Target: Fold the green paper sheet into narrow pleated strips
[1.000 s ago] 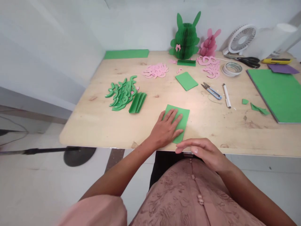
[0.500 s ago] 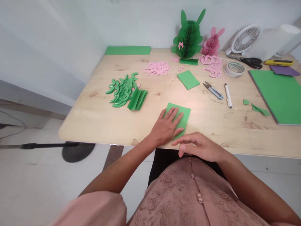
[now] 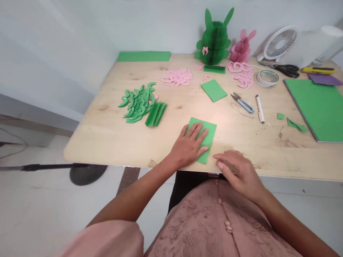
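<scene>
A small green sheet of paper (image 3: pixel 210 134) lies near the table's front edge. My left hand (image 3: pixel 189 144) rests flat on it with the fingers spread, covering its left part. Just right of the sheet, my right hand (image 3: pixel 238 169) hovers at the table edge, fingers loosely curved and apart, holding nothing. Farther back lies another green paper piece (image 3: pixel 214 90). To the left are a pleated green paper strip (image 3: pixel 156 114) and a heap of curved green cutouts (image 3: pixel 139 103).
Pink cutouts (image 3: pixel 179 77) lie in the middle. Thread snips (image 3: pixel 242 102), a white marker (image 3: pixel 259 109), tape rolls (image 3: pixel 267 77) and a green stack (image 3: pixel 318 110) are on the right. Green (image 3: pixel 214 43) and pink (image 3: pixel 241 48) paper rabbits and a fan (image 3: pixel 280 43) stand along the wall.
My right hand has moved to the right, away from the sheet's lower edge, uncovering its bottom corner. My left hand stays flat on the sheet.
</scene>
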Tool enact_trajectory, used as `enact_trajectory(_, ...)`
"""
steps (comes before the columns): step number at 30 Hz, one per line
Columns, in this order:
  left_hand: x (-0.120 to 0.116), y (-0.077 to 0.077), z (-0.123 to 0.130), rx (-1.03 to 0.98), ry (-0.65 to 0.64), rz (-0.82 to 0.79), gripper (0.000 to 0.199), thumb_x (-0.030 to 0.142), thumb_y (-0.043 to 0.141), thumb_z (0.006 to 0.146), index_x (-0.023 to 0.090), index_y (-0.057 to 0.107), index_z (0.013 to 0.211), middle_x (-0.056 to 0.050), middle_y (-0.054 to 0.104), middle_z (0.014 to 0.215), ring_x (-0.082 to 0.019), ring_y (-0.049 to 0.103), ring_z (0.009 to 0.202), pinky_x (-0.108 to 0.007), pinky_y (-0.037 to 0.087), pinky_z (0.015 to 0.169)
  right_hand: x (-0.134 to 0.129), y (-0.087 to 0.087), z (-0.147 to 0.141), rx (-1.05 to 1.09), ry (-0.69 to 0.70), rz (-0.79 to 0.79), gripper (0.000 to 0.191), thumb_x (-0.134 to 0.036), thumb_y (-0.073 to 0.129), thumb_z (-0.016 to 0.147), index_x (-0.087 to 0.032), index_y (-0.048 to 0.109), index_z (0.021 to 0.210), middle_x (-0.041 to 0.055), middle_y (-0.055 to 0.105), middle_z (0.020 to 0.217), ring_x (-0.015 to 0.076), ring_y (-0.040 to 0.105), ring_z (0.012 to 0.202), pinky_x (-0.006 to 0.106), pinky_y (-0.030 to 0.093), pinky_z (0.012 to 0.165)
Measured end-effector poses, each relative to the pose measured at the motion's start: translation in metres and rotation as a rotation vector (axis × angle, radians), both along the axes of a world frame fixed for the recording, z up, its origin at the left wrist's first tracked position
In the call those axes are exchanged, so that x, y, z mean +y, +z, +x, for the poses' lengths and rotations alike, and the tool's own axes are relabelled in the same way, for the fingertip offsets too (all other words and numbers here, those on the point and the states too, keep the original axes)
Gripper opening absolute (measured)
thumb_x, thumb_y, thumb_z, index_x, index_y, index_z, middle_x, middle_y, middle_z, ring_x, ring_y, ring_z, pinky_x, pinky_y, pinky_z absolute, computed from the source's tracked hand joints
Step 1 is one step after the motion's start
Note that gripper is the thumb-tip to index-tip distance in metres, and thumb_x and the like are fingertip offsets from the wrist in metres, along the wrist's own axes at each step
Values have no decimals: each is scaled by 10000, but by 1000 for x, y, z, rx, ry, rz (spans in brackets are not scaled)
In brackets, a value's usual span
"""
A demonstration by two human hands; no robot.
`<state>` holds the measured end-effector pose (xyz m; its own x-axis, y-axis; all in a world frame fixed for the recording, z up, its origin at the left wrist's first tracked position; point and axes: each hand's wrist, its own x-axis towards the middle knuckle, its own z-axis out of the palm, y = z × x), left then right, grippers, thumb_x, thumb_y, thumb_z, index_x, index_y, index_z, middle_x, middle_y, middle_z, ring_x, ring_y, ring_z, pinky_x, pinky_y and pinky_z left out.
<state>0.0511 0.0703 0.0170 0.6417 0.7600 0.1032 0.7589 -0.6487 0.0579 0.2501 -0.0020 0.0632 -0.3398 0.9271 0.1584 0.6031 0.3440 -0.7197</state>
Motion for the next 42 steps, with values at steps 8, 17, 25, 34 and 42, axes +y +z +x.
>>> enact_trajectory(8,0,-3,-1,9,-15,30,544,447,345,949,158,368,1410,-131,331,1503,-269,271,1395,-468,216,1123,-20,-25,-29,-394,67,394,277,-205,559,860,-151,630,1122,163,577,1256,323,448,1219,544,313,1023)
enact_trajectory(17,0,-1,-1,9,-15,15,550,453,334,948,156,358,1411,-133,326,1505,-268,264,1398,-474,212,1122,-22,-28,-23,-550,57,474,244,-185,583,853,-215,639,1089,123,548,1321,307,382,1296,538,258,1067)
enact_trajectory(25,-1,-1,-1,-1,-14,6,554,458,329,952,156,364,1414,-127,320,1509,-263,253,1403,-469,199,1131,-25,-20,-23,-517,7,476,231,-184,569,856,-185,643,1075,131,613,1228,307,445,1246,553,268,1062)
enact_trajectory(34,0,0,0,11,-4,-19,557,454,334,949,153,362,1417,-134,312,1511,-270,254,1401,-481,195,1128,-31,-23,-12,-432,3,423,176,-179,552,862,-162,658,1001,123,633,1188,301,460,1234,551,273,1060)
enact_trajectory(42,0,-1,0,33,-8,-4,550,452,315,956,157,358,1418,-139,318,1508,-275,257,1401,-476,200,1124,-30,-27,-19,-468,-9,406,303,-234,566,860,-204,619,1156,133,583,1264,317,428,1256,562,271,1055)
